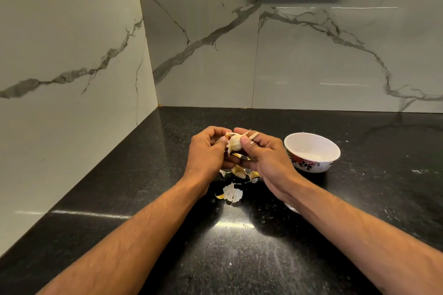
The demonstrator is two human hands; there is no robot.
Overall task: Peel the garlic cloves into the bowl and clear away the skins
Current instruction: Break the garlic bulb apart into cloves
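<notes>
garlic (234, 143) held above counter (239, 246), pinched between both thumbs | left hand (207, 151) curled round it – right hand (260, 154) likewise | split cloves gently, work skin from tip | bowl (311, 154) just right, empty | skins (232, 193) below – sweep later

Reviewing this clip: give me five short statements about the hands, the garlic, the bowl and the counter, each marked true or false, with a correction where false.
1. Both hands, left hand and right hand, hold the pale garlic piece. True.
2. The white floral-patterned bowl is full of peeled cloves. False: no cloves show in it.
3. The bowl stands to the person's right. True.
4. Papery garlic skins lie on the black speckled countertop. True.
5. The countertop is white marble. False: it is black; the walls are marble-patterned.
</notes>
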